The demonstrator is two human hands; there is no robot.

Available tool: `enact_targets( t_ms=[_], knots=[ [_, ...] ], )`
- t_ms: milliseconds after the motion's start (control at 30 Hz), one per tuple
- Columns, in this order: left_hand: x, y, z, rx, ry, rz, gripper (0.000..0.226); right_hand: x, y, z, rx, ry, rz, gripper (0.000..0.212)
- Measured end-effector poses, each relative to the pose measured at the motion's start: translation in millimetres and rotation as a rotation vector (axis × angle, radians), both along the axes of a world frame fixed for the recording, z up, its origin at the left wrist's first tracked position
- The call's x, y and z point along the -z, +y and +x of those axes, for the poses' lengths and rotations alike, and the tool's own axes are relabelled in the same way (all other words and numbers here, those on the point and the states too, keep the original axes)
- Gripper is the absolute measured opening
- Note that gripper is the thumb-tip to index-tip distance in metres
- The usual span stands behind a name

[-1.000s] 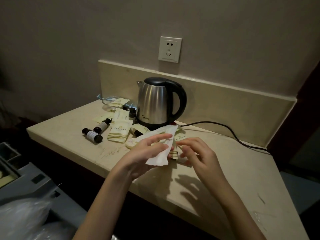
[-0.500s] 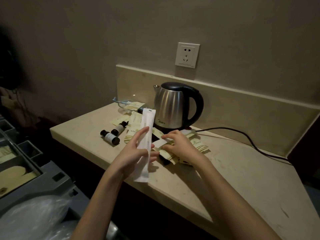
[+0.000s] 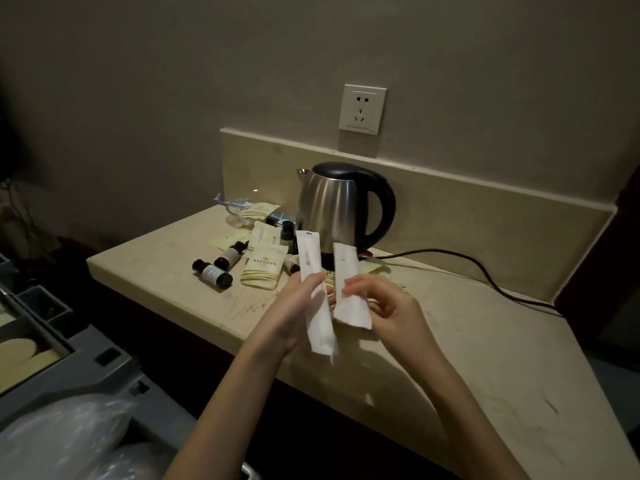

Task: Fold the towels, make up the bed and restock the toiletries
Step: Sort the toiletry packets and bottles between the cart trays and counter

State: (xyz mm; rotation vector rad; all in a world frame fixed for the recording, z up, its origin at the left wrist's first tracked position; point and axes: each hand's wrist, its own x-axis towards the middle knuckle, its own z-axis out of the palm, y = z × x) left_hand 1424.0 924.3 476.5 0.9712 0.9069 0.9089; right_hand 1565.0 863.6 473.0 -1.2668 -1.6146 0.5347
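— white paper sleeves, two of them, one per hand. our left hand (image 3: pixel 300 304) has its fingers curled round the longer sachet (image 3: pixel 312 289), held upright over the counter (image 3: pixel 450 344); our right hand (image 3: pixel 382 308) pinches the shorter sachet (image 3: pixel 347 287) beside it, the two nearly parallel and close together.

— why stand them up side by side like that?

— we'd say to pair them: ends level, printed faces toward us, so they go down as a matched set. that's our reading of the restocking step, not something the view proves.

— and the rest of the toiletries?

— behind our hands, on the left part of the counter. two small dark bottles (image 3: pixel 216 273) lie on their sides, a third small bottle (image 3: pixel 286 232) stands upright just beside the kettle (image 3: pixel 337 209), and cream printed packets (image 3: pixel 264 268) lie loosely around them. it looks unsorted, so we judge the laying out is only partly done.

— what's at the back corner?

— something clear, perhaps a glass dish (image 3: pixel 239 211), with a packet resting on it; the light is too dim for us to be sure.

— the surface itself?

— pale stone, scuffed, with a low upstand against a plain beige wall. a wall socket (image 3: pixel 362 109) sits above the kettle, and the kettle's black cord (image 3: pixel 485 275) runs off to the right along the counter.

— and down to our left?

— a grey cart (image 3: pixel 104 358) with compartments, below counter height, with crinkled clear plastic (image 3: pixel 59 434) in the near corner.
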Motion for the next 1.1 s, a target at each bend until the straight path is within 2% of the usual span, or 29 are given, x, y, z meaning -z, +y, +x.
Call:
enact_targets(
  t_ms=[67, 133, 200, 267, 367, 433, 500, 600, 633, 667, 767, 867, 1000, 1100],
  knots=[
    [-1.6, -0.7, 8.1, 0.051, -0.041, -0.039, 0.05, 3.6, -3.6, -6.3, -0.051, -0.046, 0.001, 0.031],
    [-1.5, 0.2, 10.4, 0.067, 0.029, 0.044, 0.05, 6.0, -3.3, -9.8, -0.077, -0.087, -0.042, 0.035],
    [1.3, 1.3, 9.3, 0.032, 0.116, 0.157, 0.049, 3.5, -2.3, -10.7, -0.102, -0.049, -0.114, 0.041],
    [3.4, -1.9, 4.4, 0.003, 0.091, 0.175, 0.052, 1.8, -0.9, -11.0, -0.134, -0.01, -0.177, 0.044],
    [4.5, -2.2, -10.0, -0.045, 0.058, 0.128, 0.059, 1.4, 5.1, -11.1, -0.04, -0.082, -0.128, 0.035],
    [4.7, 1.7, -23.5, -0.056, -0.028, 0.095, 0.062, 0.4, 12.5, -7.5, 0.077, -0.145, -0.07, 0.024],
    [4.5, 5.8, -34.5, -0.074, 0.015, 0.108, 0.062, -1.7, 24.3, -3.5, 0.132, -0.265, -0.11, 0.025],
    [7.9, 7.9, -38.8, -0.118, 0.087, 0.16, 0.051, -4.6, 39.7, -10.5, 0.111, -0.528, -0.337, 0.062],
    [9.9, 8.1, -38.9, -0.131, 0.079, 0.161, 0.049, -3.5, 42.4, -15.1, 0.112, -0.598, -0.37, 0.067],
    [12.0, 8.7, -39.0, -0.139, 0.077, 0.161, 0.048, -1.5, 43.8, -17.9, 0.124, -0.647, -0.368, 0.066],
    [18.4, 9.0, -40.2, -0.158, 0.062, 0.132, 0.053, 4.8, 42.1, -15.2, 0.171, -0.784, -0.277, 0.044],
    [25.9, 10.5, -38.7, -0.19, -0.038, 0.05, 0.041, 6.5, 38.4, -7.8, 0.219, -0.729, -0.221, 0.031],
    [22.3, 6.6, -24.0, -0.23, -0.076, -0.003, 0.03, 2.2, 29.8, -8.2, 0.351, -0.427, -0.022, 0.024],
    [12.4, 0.4, -5.6, -0.177, -0.12, -0.011, 0.027, -0.2, 19.7, -21.6, 0.3, -0.355, 0.036, 0.022]
  ],
)
